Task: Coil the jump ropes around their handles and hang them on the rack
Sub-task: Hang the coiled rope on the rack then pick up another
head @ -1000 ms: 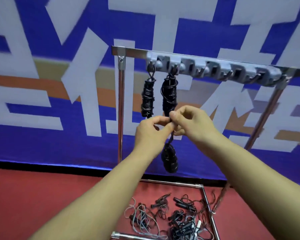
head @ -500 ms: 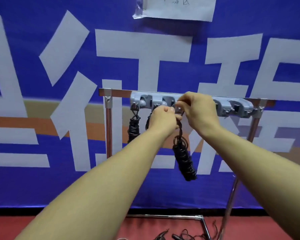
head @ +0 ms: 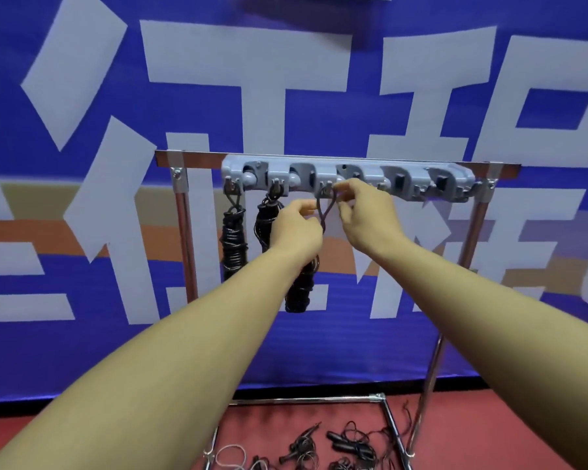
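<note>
A grey hook rack (head: 398, 179) is fixed to a chrome frame's top bar. Two coiled black jump ropes hang from its leftmost hooks, the first coiled rope (head: 233, 242) and the second coiled rope (head: 265, 222). A third coiled black rope (head: 301, 290) hangs by its loop (head: 326, 206) over the third hook. My left hand (head: 297, 228) pinches the loop's left side just below the hook. My right hand (head: 365, 215) pinches the loop's top right at the hook. My left forearm hides part of the bundle.
A chrome frame post (head: 184, 232) stands at the left and another chrome post (head: 469, 252) at the right. Several loose black jump ropes (head: 336, 449) lie tangled on the red floor inside the frame base (head: 319, 399). A blue banner (head: 82, 96) hangs behind.
Both hands raised the coiled rope from chest height to the rack. Its loop now sits over the third hook, and the bundle hangs straight below it.
</note>
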`<state>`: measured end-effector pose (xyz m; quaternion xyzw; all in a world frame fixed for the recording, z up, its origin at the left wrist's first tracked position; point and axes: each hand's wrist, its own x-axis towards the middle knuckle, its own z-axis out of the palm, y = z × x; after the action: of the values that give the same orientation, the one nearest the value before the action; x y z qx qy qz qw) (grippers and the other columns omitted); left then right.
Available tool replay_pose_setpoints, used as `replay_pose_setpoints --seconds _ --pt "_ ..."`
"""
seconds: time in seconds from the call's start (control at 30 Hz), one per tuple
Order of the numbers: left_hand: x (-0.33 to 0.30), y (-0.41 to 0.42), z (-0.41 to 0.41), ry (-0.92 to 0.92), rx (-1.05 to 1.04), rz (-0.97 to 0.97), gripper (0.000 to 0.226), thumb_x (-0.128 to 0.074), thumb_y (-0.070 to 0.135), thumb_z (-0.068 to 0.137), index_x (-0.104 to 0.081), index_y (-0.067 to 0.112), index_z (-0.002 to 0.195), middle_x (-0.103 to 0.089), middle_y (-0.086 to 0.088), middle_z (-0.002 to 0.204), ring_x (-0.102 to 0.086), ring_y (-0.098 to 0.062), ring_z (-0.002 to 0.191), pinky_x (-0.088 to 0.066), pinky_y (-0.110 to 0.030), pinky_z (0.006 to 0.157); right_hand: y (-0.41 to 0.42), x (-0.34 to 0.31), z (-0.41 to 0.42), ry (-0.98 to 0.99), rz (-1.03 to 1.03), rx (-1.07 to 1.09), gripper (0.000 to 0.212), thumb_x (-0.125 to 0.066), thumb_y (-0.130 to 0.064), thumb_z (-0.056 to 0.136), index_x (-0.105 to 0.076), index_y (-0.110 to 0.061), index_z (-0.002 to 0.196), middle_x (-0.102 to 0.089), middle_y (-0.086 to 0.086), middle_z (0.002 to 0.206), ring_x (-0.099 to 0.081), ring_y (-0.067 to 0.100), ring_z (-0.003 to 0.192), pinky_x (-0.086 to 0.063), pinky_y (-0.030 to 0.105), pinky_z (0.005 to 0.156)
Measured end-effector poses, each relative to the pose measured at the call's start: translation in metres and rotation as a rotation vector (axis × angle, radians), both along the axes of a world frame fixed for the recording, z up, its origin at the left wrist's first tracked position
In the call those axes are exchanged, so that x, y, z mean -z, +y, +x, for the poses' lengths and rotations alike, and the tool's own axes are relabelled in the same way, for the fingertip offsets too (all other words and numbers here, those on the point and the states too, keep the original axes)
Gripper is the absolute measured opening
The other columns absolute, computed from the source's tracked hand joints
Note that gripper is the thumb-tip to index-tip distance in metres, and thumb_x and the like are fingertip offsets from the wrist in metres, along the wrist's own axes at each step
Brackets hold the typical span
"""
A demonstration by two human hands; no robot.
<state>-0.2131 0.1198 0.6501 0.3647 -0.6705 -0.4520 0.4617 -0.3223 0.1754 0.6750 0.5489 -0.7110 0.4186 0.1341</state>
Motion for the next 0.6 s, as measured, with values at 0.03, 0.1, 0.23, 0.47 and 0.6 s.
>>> replay_pose_setpoints --seconds 0.03,0.1,0.23,0.47,0.6 --pt "0.003 0.004 0.005 -0.013 -0.005 -0.027 0.031 -0.046 0.008 0.095 -0.062 0.027 0.114 -0.066 0.005 0.115 -0.068 -0.022 0.097 -0.057 -0.041 0.091 0.005 0.006 0.000 -0.031 0.012 0.005 0.031 -0.050 -0.012 0.097 -0.061 -0.019 0.126 -0.067 -0.001 0.116 -0.062 0.021 0.102 -0.050 0.038 0.092" --pt "0.014 0.014 0.017 -0.012 0.007 -0.077 0.032 -0.046 0.008 0.094 -0.064 0.030 0.108 -0.066 0.011 0.113 -0.068 -0.019 0.100 -0.057 -0.042 0.091 0.018 0.019 0.002 -0.094 0.057 0.008 0.029 -0.051 -0.013 0.095 -0.063 -0.023 0.120 -0.064 -0.007 0.108 -0.062 0.018 0.090 -0.051 0.035 0.086" --pt "0.066 0.032 0.045 -0.144 -0.045 -0.088 0.028 -0.048 0.014 0.093 -0.062 0.038 0.097 -0.067 0.018 0.103 -0.067 -0.015 0.089 -0.058 -0.040 0.081 0.041 0.063 0.017 -0.254 0.259 -0.087 0.024 -0.050 -0.009 0.091 -0.067 -0.026 0.092 -0.065 -0.009 0.081 -0.059 0.014 0.061 -0.052 0.033 0.063" --pt "0.241 0.054 0.085 -0.557 -0.088 0.119 0.023 -0.056 0.014 0.090 -0.065 0.028 0.107 -0.069 0.009 0.111 -0.064 -0.020 0.104 -0.045 -0.027 0.087 0.069 0.199 0.038 -0.381 0.618 -0.147 0.024 -0.052 -0.011 0.092 -0.068 -0.027 0.084 -0.055 -0.012 0.060 -0.049 0.006 0.050 -0.040 0.021 0.051" --pt "0.326 0.062 0.090 -0.668 -0.044 0.155 0.027 -0.055 0.010 0.088 -0.066 0.025 0.108 -0.068 0.004 0.116 -0.062 -0.022 0.105 -0.045 -0.029 0.091 0.066 0.296 0.046 -0.416 0.821 -0.162 0.015 -0.057 -0.017 0.093 -0.069 -0.023 0.086 -0.059 -0.013 0.065 -0.051 0.005 0.057 -0.042 0.023 0.062"
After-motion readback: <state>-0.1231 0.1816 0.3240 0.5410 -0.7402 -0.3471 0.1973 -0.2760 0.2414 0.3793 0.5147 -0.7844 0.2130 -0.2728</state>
